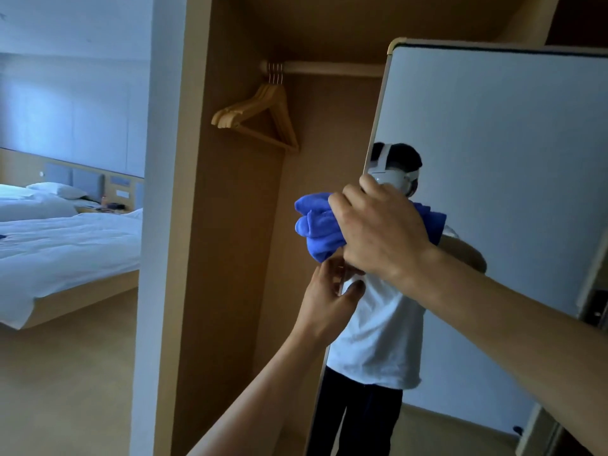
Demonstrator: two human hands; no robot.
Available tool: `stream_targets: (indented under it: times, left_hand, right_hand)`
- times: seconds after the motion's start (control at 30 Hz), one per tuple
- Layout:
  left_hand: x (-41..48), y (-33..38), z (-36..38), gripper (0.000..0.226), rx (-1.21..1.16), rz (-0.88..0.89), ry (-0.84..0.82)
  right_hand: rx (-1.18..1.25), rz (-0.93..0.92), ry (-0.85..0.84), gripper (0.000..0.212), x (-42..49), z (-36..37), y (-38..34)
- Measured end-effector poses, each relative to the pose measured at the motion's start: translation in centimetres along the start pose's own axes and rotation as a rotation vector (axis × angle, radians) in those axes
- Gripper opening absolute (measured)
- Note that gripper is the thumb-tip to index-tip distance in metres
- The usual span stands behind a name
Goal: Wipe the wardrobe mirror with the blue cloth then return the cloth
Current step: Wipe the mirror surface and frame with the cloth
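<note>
Centre of frame: right hand grasps the bunched blue cloth at the mirror edge; left hand, just below, grips that edge.

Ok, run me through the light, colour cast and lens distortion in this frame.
Head view: cool blue daylight on the bed; wardrobe interior dim and warm around the hangers; wide-angle lens tilts the mirror and wardrobe edges; no glare on the glass, only the person's reflection; blue cloth in the right hand slightly soft.
</note>
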State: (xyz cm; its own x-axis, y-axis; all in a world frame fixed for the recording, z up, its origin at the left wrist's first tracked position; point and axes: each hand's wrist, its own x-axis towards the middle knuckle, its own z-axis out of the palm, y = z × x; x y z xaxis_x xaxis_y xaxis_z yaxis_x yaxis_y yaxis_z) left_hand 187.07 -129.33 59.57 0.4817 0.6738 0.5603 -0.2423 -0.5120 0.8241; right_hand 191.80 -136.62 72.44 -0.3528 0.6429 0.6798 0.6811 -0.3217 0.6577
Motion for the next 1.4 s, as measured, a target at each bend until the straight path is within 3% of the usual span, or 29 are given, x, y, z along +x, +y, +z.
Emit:
stream_targets:
  times: [0.27, 0.37, 0.67, 0.97, 1.07, 1.17, 1.27, 1.4]
  left_hand:
    - [-2.0, -3.0, 0.1, 0.015, -0.085, -0.030, -0.029]
    - [-3.2, -4.2, -0.3, 0.031, -0.056, -0.028, -0.082]
    - [-4.6, -7.0, -1.5, 0.040, -0.087, -0.061, -0.234]
    - [-5.0, -7.7, -1.8, 0.053, -0.156, -0.101, -0.249]
    - [-5.1, -7.7, -1.9, 0.042, -0.177, -0.094, -0.279]
    - [-5.8, -8.4, -1.9, 0.006, -0.238, -0.146, -0.307]
    - [-6.2, -9.1, -2.5, 0.012, -0.279, -0.212, -0.328]
    - [-6.0, -9.3, -3.9, 0.019, -0.522, -0.370, -0.338]
  right_hand:
    - [0.012, 0.033, -0.116, 0.027, -3.1, 1.5, -3.2]
    - [0.006, 0.069, -0.132, 0.034, -2.8, 1.1, -3.1]
    - [-0.102, 0.202, -0.121, 0.039, 1.7, -1.2, -0.6]
    - [-0.072, 0.205, -0.188, 0.039, -2.7, 0.0, -4.3]
    - [-0.013, 0.208, -0.262, 0.038, -5.3, 0.9, -6.9]
    - [0.048, 0.213, -0.327, 0.039, -7.8, 1.6, -9.4]
    - [0.087, 0.228, -0.355, 0.042, -9.2, 2.0, -10.6]
    - [0.089, 0.248, -0.363, 0.043, -8.3, 1.6, -10.0]
